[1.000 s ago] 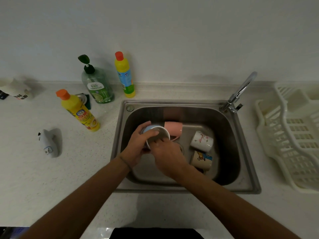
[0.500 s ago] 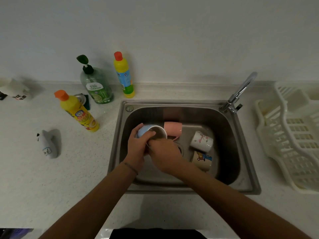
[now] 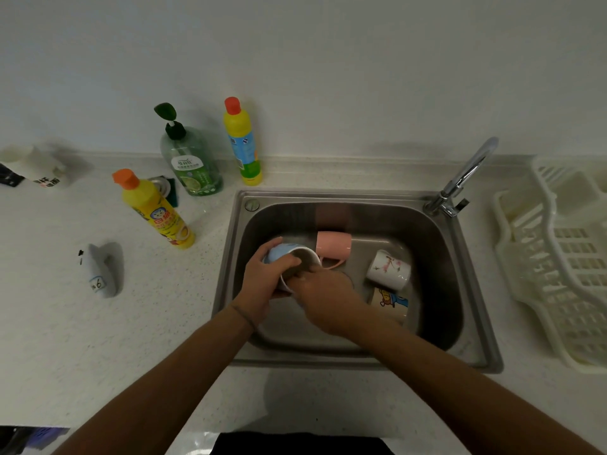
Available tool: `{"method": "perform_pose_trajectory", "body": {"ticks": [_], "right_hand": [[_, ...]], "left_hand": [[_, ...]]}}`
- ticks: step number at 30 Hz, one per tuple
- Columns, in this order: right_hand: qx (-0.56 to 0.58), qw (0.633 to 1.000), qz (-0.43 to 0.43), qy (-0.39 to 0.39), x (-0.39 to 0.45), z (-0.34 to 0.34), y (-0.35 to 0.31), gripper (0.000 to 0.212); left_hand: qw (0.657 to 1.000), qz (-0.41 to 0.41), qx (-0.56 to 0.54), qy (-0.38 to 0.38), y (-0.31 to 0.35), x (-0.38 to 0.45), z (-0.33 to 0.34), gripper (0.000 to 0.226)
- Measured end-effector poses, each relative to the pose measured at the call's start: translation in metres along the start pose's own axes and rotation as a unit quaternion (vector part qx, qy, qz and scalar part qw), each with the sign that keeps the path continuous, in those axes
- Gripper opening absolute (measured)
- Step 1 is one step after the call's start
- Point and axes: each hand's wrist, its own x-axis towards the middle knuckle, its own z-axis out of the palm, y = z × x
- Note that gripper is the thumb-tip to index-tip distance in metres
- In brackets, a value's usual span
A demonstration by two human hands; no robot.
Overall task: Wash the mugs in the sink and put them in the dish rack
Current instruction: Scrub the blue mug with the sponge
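Stainless steel sink (image 3: 473,323), set into a pale speckled countertop (image 3: 98,339), holding four mugs. Item one: blue mug (image 3: 279,254) with a white rim, tipped on its side over the left half of the basin with its mouth facing right, gripped around the body by the left hand (image 3: 262,284), fingers and thumb curled round it. Right hand (image 3: 325,298) at the mouth of that mug, fingertips reaching inside; whether it holds a cloth or sponge cannot be told. Item two: pink mug (image 3: 333,245), upside down at the back of the basin, just beside the blue one. Item three: white mug with a pink floral print (image 3: 389,269), lying on its side at right of centre. Item four: cream mug with a cartoon print (image 3: 391,303), lying just in front of the floral one, partly behind the right forearm. Chrome faucet (image 3: 463,178) at the sink's back right corner. Cream plastic dish rack (image 3: 558,264) on the counter right of the sink, with no mug visible in it. Left of the sink: green pump bottle (image 3: 192,162), tall yellow bottle with a red cap (image 3: 243,142), yellow bottle with an orange cap (image 3: 154,211), and a small grey object bearing a label reading 6 (image 3: 101,274).
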Motion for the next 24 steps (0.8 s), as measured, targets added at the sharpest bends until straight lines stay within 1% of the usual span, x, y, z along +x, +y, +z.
{"method": "perform_pose_trajectory", "body": {"ticks": [1,2,5,6,7,9,10,12,13,15,17,18,19,20,21,22,24], "right_hand": [[-0.021,1.000,-0.011,0.013,-0.003,0.000,0.004,0.039],[-0.014,0.999,-0.003,0.029,-0.003,0.003,0.003,0.039],[0.095,0.992,0.067,0.049,0.003,0.014,-0.009,0.037],[0.125,0.988,0.075,0.047,0.004,0.014,-0.009,0.036],[0.125,0.989,0.065,0.042,0.002,0.012,-0.006,0.035],[0.052,0.998,0.027,0.038,-0.003,0.007,0.006,0.034],[0.012,0.999,0.010,0.049,-0.005,0.004,0.009,0.035],[-0.016,0.998,0.003,0.065,-0.006,0.002,0.007,0.032],[-0.013,0.997,0.008,0.074,-0.005,0.002,0.005,0.030],[0.023,0.992,0.028,0.120,-0.004,0.003,0.003,0.027],[0.057,0.983,0.056,0.168,-0.005,0.001,0.000,0.027],[0.070,0.977,0.069,0.189,-0.005,0.000,-0.003,0.024],[0.081,0.972,0.080,0.204,-0.004,0.001,-0.008,0.021],[0.088,0.969,0.089,0.211,-0.003,0.004,-0.014,0.017],[0.102,0.970,0.096,0.200,-0.002,0.005,-0.018,0.016],[0.120,0.973,0.101,0.169,-0.002,0.006,-0.019,0.019],[0.150,0.984,0.078,0.053,-0.006,0.002,-0.013,0.026]], "left_hand": [[1.000,0.000,-0.005,0.004,-0.001,0.000,0.000,0.058],[1.000,0.005,-0.012,0.009,-0.002,0.000,0.003,0.058],[0.999,0.023,-0.019,0.027,-0.004,-0.005,0.013,0.059],[0.999,0.019,-0.012,0.028,-0.004,-0.006,0.014,0.059],[1.000,0.009,0.000,0.024,-0.003,-0.005,0.012,0.058],[0.999,-0.022,0.031,0.000,0.001,-0.003,0.007,0.053],[0.998,-0.037,0.041,-0.019,0.004,-0.001,0.006,0.049],[0.996,-0.045,0.059,-0.051,0.010,0.001,0.005,0.044],[0.995,-0.033,0.066,-0.060,0.013,0.001,0.006,0.046],[0.995,0.002,0.073,-0.062,0.012,-0.002,0.011,0.064],[0.998,0.026,0.035,-0.037,0.007,-0.008,0.019,0.087],[1.000,0.026,0.001,-0.012,0.003,-0.011,0.025,0.094],[0.999,0.020,-0.038,0.016,-0.001,-0.015,0.031,0.092],[0.996,0.012,-0.079,0.042,-0.005,-0.019,0.036,0.082],[0.992,0.003,-0.110,0.059,-0.008,-0.021,0.039,0.070],[0.990,-0.007,-0.126,0.065,-0.010,-0.023,0.038,0.064],[0.991,-0.011,-0.122,0.050,-0.014,-0.023,0.028,0.061]]}}
